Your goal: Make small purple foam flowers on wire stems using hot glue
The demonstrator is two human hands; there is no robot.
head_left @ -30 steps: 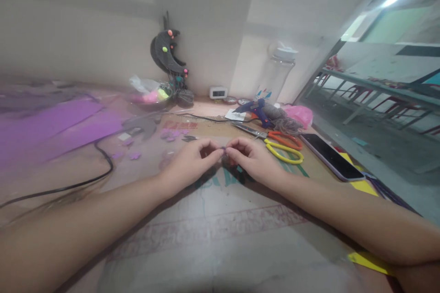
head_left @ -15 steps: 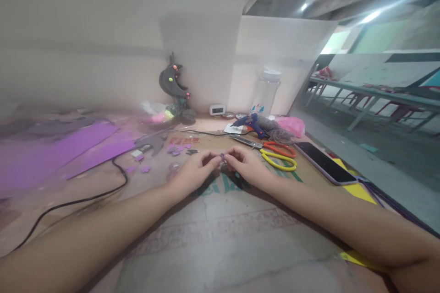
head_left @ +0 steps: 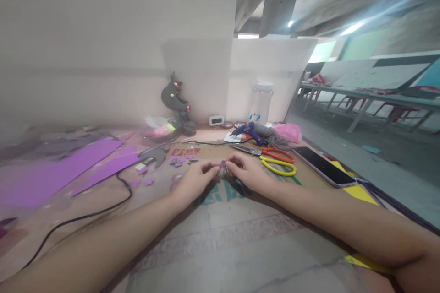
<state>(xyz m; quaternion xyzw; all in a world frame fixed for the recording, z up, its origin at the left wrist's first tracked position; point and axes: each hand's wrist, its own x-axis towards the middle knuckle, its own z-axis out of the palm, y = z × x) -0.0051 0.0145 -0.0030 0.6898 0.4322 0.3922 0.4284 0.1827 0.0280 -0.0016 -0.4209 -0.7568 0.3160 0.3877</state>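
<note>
- Step, by the look: fine fingertip work on a small purple piece (head_left: 223, 164), held between both hands above the printed work surface (head_left: 220, 242).
- Left hand (head_left: 195, 177): narrow pinch, piece's left edge. Right hand (head_left: 248, 173): narrow pinch, right edge; exact contact too small to tell.
- Purple flower cutouts (head_left: 149, 182) lay leftward; scissors (head_left: 277, 160) and glue gun (head_left: 252, 132) lay untouched.
- Next move likely called for light, even finger pressure.

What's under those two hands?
Brown cardboard with green printing shows between and just in front of the left hand and right hand. Whatever lies directly beneath them is covered and cannot be seen.
</note>
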